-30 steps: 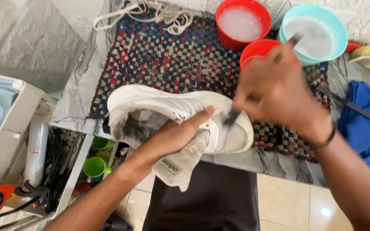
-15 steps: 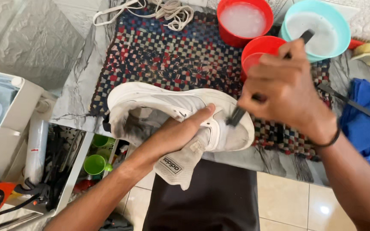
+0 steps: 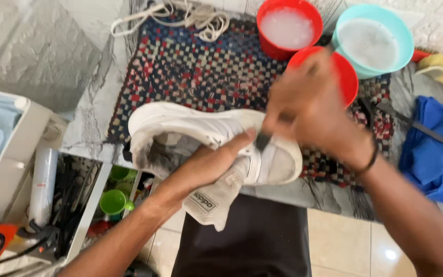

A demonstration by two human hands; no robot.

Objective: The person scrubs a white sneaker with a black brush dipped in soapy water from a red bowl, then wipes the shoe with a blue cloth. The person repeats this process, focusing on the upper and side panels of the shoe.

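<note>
A white sneaker (image 3: 180, 125) lies on its side at the front edge of a checked woven mat (image 3: 201, 72), its tongue pulled out and hanging toward me. My left hand (image 3: 208, 161) grips the sneaker at the tongue and opening, fingers across its upper. My right hand (image 3: 308, 110), blurred by motion, is closed on a small dark-handled brush (image 3: 262, 139) whose bristle end touches the sneaker near the toe side of the lacing area.
Behind the mat stand a red bowl (image 3: 289, 28) of foamy water, a teal bowl (image 3: 373, 38) of cloudy water and a smaller red bowl (image 3: 345, 77). White laces (image 3: 180, 15) lie at the back. A blue cloth (image 3: 437, 149) and scrub brush (image 3: 439, 69) sit right. Shelving with green cups (image 3: 114, 201) is lower left.
My right hand has swung down and left with the brush, from near the small red bowl onto the sneaker. My left hand still holds the sneaker in the same spot.
</note>
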